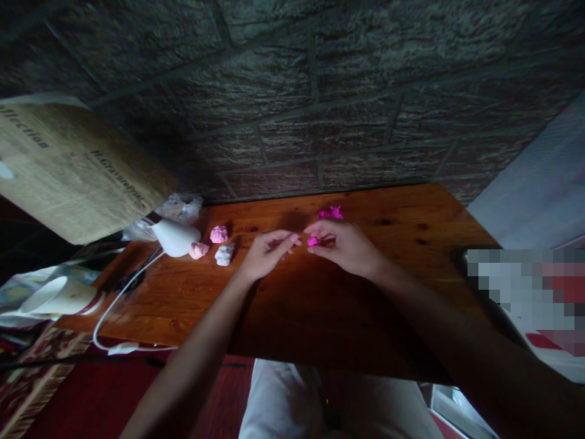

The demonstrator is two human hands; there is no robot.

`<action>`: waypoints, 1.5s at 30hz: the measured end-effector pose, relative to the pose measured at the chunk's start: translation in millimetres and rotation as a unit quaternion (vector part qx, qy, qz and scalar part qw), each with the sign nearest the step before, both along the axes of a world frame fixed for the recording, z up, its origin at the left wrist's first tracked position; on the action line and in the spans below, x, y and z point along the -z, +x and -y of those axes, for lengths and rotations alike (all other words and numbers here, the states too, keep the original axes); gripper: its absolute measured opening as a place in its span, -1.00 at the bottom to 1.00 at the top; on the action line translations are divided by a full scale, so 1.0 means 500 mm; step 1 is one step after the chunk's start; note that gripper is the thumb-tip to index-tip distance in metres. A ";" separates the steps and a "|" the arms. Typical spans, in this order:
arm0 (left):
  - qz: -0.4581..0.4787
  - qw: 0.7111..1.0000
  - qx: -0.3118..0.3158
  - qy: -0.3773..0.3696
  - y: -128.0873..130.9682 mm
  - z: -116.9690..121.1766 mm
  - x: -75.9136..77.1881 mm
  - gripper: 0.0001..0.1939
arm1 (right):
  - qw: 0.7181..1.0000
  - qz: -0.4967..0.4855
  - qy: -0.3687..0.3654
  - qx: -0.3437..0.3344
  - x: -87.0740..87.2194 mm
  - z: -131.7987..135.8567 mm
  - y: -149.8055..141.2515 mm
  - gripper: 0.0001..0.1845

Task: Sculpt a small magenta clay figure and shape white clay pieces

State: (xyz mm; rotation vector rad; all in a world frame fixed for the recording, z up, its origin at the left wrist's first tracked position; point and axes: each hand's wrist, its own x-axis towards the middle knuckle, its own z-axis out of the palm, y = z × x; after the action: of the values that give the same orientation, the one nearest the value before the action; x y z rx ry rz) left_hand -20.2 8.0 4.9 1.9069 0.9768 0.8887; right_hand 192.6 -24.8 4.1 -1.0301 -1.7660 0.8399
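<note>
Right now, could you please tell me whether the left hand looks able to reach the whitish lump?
Probably yes: the whitish lump lies near the left hand, with only tabletop visible between them.

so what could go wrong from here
The small, bright pink, soft-looking lump could slip, since the right hand seems to pinch it only at the fingertips. That hand might also knock the irregular bright pink pieces lying just behind it. The white cord with a white inline block reaches close to the bare left forearm, so it might snag.
</note>
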 end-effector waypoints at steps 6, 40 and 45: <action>0.058 0.994 0.072 -0.056 0.034 0.013 0.011 -0.64 | 0.999 -0.017 0.035 -0.011 0.001 0.010 -0.015 -0.74; 0.068 0.993 0.046 -0.080 0.009 0.002 0.002 -0.70 | 0.961 -0.185 -0.207 -0.014 -0.002 0.017 -0.026 -0.65; 0.051 0.995 0.051 -0.066 0.013 0.008 -0.002 -0.67 | 0.970 -0.161 -0.180 -0.008 0.004 0.012 -0.026 -0.62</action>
State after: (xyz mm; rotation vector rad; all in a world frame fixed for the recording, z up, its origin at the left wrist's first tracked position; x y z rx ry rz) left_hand -13.8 3.9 5.6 1.7657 0.8493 0.8334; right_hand 179.4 -30.6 2.2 -1.0391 -1.3780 1.2939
